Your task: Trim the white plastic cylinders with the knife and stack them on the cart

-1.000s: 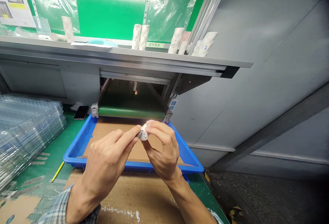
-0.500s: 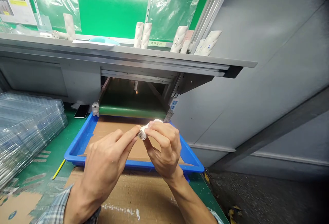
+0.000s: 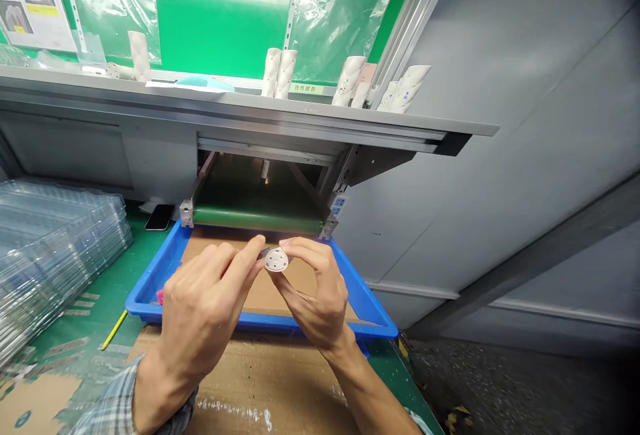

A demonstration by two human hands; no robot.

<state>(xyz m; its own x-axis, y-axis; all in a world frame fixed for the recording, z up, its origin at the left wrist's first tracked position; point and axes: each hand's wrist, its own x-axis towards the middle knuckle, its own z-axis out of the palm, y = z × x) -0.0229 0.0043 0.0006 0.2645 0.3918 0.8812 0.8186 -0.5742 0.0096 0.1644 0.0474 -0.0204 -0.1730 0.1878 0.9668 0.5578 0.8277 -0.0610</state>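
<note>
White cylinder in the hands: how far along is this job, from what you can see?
Done: several white cylinders stand on the shelf, possibly finished pieces, though that can't be confirmed. In hand: one white cylinder, its round end showing, held between the left hand and the right hand. Left: the clear plastic trays stacked at left look unfilled; how much remains cannot be told.

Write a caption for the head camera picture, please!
Left hand and right hand hold a white round part over a blue tray.

White disc [image 3: 277, 260], blue tray [image 3: 260, 320], plaid sleeve [image 3: 120, 398]
</note>
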